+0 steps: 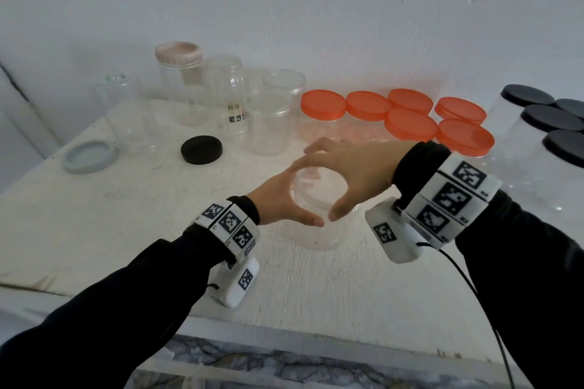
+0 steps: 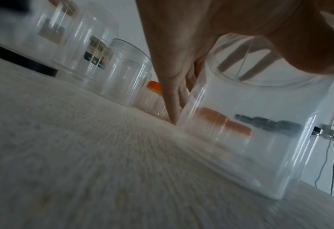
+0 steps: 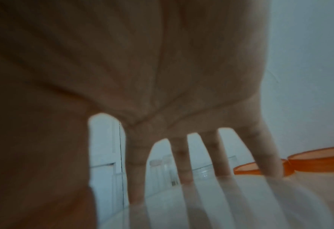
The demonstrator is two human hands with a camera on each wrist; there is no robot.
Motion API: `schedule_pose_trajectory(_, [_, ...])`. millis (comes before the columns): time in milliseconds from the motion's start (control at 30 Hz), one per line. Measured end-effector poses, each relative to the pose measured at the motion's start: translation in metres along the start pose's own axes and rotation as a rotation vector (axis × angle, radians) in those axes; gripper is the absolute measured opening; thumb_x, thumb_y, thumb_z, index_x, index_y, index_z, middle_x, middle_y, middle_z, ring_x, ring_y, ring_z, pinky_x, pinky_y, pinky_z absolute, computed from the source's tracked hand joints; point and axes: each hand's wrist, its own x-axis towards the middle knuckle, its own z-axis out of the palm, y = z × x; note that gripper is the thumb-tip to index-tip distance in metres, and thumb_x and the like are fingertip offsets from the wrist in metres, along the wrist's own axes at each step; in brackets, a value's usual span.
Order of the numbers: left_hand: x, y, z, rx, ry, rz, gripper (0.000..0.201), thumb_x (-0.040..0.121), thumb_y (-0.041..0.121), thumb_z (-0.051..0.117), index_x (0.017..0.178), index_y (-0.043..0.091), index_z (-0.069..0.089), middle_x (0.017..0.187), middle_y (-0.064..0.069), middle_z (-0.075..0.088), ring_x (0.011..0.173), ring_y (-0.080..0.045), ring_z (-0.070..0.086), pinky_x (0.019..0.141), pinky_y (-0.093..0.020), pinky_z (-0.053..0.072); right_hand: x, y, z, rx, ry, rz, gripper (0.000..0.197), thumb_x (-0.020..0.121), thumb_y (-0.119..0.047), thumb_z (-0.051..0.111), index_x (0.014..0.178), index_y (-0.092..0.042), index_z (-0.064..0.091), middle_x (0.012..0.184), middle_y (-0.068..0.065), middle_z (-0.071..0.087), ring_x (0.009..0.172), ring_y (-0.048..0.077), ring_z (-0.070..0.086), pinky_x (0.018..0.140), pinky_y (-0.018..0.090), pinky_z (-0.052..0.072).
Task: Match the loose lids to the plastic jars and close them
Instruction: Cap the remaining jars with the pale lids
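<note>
A clear plastic jar stands upright at the middle of the white table with no coloured lid on it. My left hand grips its upper part from the left, thumb on the near side; in the left wrist view the fingers run down the jar to the table. My right hand arches over the mouth, thumb on the near side and spread fingers behind the far wall of the jar. A loose black lid and a grey-blue lid lie to the left.
Open clear jars cluster at the back, one with a pink lid. Several orange-lidded jars stand behind my hands, and black-lidded jars at the far right. A cable hangs from my right wrist past the table's front edge.
</note>
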Motion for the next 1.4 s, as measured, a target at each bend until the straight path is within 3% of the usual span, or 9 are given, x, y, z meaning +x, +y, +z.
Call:
schedule_pose_trajectory(167, [0.0, 0.0, -0.002, -0.014, -0.008, -0.009, 0.098, 0.056, 0.031, 0.087, 0.136, 0.026, 0.031, 0.127, 0.014, 0.048, 0.121, -0.006, 0.043, 0.102, -0.024, 0.036, 0.007, -0.006, 0.006, -0.056, 0.128, 0.112, 0.081, 0.074, -0.059, 0.064, 0.141, -0.041, 0.023, 0.134, -0.001, 0.035, 0.118, 0.023, 0.041, 0.089, 0.036, 0.038])
schedule_pose_trajectory(267, [0.0, -0.003, -0.002, -0.027, -0.013, -0.019, 0.104, 0.055, 0.033, 0.087, 0.141, 0.021, 0.03, 0.133, 0.009, 0.048, 0.122, -0.008, 0.045, 0.101, -0.026, 0.037, 0.008, -0.007, 0.008, -0.084, 0.161, 0.157, 0.091, 0.075, -0.069, 0.055, 0.147, -0.036, 0.01, 0.146, 0.005, 0.028, 0.128, 0.028, 0.037, 0.097, 0.04, 0.035])
schedule_pose_trajectory(367, [0.0, -0.001, -0.002, -0.008, -0.009, -0.002, 0.105, 0.052, 0.038, 0.087, 0.139, 0.024, 0.031, 0.129, 0.011, 0.047, 0.122, -0.009, 0.044, 0.1, -0.023, 0.035, 0.0, -0.003, -0.001, -0.004, 0.045, 0.021, 0.089, 0.076, -0.049, 0.069, 0.143, -0.047, 0.011, 0.153, -0.006, 0.009, 0.136, 0.023, 0.026, 0.104, 0.041, 0.03])
schedule_pose_trajectory(467, [-0.001, 0.002, -0.002, -0.012, -0.003, 0.028, 0.105, 0.046, 0.045, 0.085, 0.134, 0.037, 0.028, 0.129, 0.013, 0.042, 0.122, -0.005, 0.04, 0.103, -0.023, 0.033, -0.002, -0.001, -0.003, 0.015, 0.001, -0.023, 0.078, 0.077, -0.033, 0.071, 0.14, -0.047, 0.026, 0.145, -0.009, 0.021, 0.127, 0.019, 0.036, 0.1, 0.036, 0.035])
schedule_pose_trajectory(667, [0.0, -0.001, -0.003, -0.043, -0.029, 0.004, 0.105, 0.052, 0.036, 0.085, 0.14, 0.022, 0.03, 0.132, 0.01, 0.048, 0.122, -0.006, 0.045, 0.102, -0.025, 0.037, 0.008, -0.006, 0.01, -0.156, 0.207, 0.117, 0.079, 0.076, -0.067, 0.054, 0.143, -0.04, 0.022, 0.135, 0.002, 0.038, 0.116, 0.024, 0.045, 0.089, 0.036, 0.04])
schedule_pose_trajectory(833, [0.001, -0.002, -0.002, -0.002, -0.018, 0.008, 0.101, 0.055, 0.034, 0.087, 0.138, 0.023, 0.032, 0.124, 0.018, 0.048, 0.115, 0.006, 0.044, 0.099, -0.019, 0.034, 0.0, -0.001, 0.006, -0.079, 0.09, 0.022, 0.082, 0.077, -0.06, 0.061, 0.143, -0.048, 0.013, 0.152, -0.004, 0.014, 0.133, 0.023, 0.031, 0.099, 0.036, 0.031])
schedule_pose_trajectory(933, [0.001, -0.001, -0.003, -0.002, -0.016, 0.012, 0.097, 0.059, 0.025, 0.086, 0.139, 0.024, 0.031, 0.122, 0.021, 0.047, 0.109, 0.014, 0.042, 0.093, -0.012, 0.033, 0.002, 0.002, 0.01, -0.064, 0.126, 0.026, 0.08, 0.077, -0.062, 0.059, 0.143, -0.049, 0.015, 0.146, -0.005, 0.025, 0.125, 0.019, 0.039, 0.086, 0.028, 0.029])
schedule_pose_trajectory(1133, [0.0, 0.001, -0.002, -0.001, 0.011, 0.021, 0.099, 0.056, 0.028, 0.088, 0.138, 0.024, 0.032, 0.125, 0.014, 0.048, 0.116, 0.0, 0.046, 0.099, -0.022, 0.036, 0.005, 0.007, 0.022, -0.063, 0.297, 0.03, 0.078, 0.073, -0.071, 0.053, 0.141, -0.047, 0.023, 0.13, -0.002, 0.041, 0.106, 0.016, 0.046, 0.077, 0.026, 0.032])
schedule_pose_trajectory(1400, [-0.001, 0.0, 0.0, 0.023, 0.057, 0.007, 0.107, 0.044, 0.048, 0.087, 0.136, 0.026, 0.035, 0.126, 0.011, 0.051, 0.118, -0.007, 0.047, 0.095, -0.023, 0.039, 0.008, 0.013, 0.037, 0.04, 0.374, 0.018, 0.082, 0.072, -0.068, 0.055, 0.142, -0.035, 0.03, 0.138, -0.002, 0.04, 0.121, 0.021, 0.042, 0.098, 0.038, 0.039])
